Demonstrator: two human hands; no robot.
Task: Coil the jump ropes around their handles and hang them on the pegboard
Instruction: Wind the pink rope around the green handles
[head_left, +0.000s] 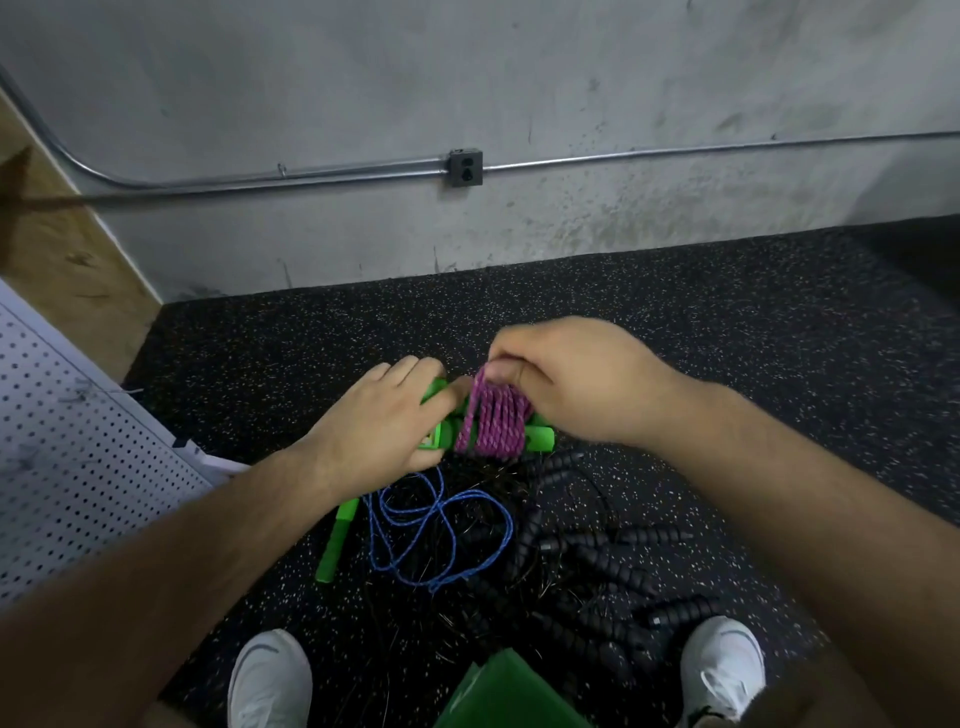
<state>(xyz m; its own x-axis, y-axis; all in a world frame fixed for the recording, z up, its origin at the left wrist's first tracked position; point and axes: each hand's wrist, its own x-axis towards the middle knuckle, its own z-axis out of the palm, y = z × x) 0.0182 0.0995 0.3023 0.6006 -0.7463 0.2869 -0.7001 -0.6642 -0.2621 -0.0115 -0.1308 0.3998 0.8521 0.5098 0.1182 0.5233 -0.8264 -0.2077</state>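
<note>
Lying tangled below — blue rope (441, 530), green handle (337, 540), black ropes (597, 561) — pegboard (78, 441) left.

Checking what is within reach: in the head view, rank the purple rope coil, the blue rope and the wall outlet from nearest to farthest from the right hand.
1. Purple rope coil: pinched at its top by the right hand, wound round the green handles.
2. Blue rope: loose on the floor, below and left of the hand.
3. Wall outlet: on the wall ahead, past the floor's edge.
</note>
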